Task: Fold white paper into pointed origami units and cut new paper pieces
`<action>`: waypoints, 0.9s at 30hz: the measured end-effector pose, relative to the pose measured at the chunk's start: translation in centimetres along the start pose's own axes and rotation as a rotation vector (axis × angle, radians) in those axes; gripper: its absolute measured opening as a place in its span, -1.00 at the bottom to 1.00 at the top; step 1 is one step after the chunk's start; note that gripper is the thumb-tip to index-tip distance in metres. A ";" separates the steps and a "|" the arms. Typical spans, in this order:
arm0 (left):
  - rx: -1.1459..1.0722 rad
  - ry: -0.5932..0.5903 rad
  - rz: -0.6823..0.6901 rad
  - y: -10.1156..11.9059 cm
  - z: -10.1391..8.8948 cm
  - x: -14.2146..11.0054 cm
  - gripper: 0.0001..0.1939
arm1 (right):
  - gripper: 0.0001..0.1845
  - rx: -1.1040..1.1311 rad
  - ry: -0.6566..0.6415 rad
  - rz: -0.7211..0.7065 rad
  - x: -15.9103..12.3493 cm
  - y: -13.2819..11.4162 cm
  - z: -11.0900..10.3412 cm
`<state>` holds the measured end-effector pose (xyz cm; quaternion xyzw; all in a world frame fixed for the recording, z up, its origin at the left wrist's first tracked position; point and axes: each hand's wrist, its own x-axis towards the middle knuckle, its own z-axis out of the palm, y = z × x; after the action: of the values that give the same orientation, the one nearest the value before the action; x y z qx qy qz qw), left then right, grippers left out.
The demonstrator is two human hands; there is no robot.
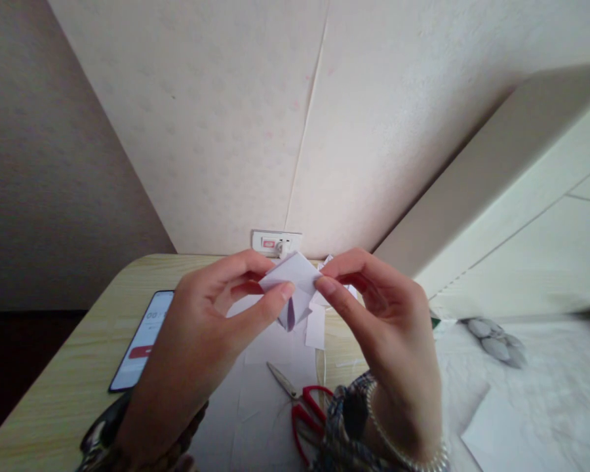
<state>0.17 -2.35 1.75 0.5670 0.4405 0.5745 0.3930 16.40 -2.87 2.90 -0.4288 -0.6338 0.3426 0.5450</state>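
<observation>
Both hands hold a small folded piece of white paper (pixel 295 288) up above a light wooden table (pixel 54 400). My left hand (pixel 216 321) pinches its left side between thumb and fingers. My right hand (pixel 373 314) pinches its right side the same way; a beaded bracelet (pixel 413 452) sits on that wrist. The paper is creased into a pointed, kite-like shape, its lower tip in shadow.
White paper sheets (pixel 270 387) lie on the table under the hands, with red-handled scissors (pixel 299 403) on them. A phone (pixel 142 341) with a lit screen lies at the left. A wall socket (pixel 275 242) is behind. A white bedspread (pixel 535 387) and a loose sheet (pixel 501 426) are at the right.
</observation>
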 end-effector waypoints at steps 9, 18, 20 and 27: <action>-0.021 0.020 0.025 0.1 0.0 -0.3 -0.92 | -0.82 -0.048 0.064 -0.072 -0.4 -0.3 0.6; -0.174 0.016 -0.034 0.2 0.3 -0.3 -0.92 | -0.86 -0.008 -0.030 -0.002 0.1 -0.3 0.3; -0.172 -0.001 -0.034 0.1 0.3 -0.2 -0.92 | -0.88 0.007 -0.059 0.030 0.2 -0.3 0.2; -0.009 -0.175 -0.088 -0.1 -0.3 0.1 -0.92 | -0.83 -0.053 -0.047 0.052 0.3 -0.2 -0.1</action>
<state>-0.18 -2.22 1.69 0.5932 0.4265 0.5069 0.4575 16.47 -2.64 3.23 -0.4514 -0.6438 0.3497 0.5094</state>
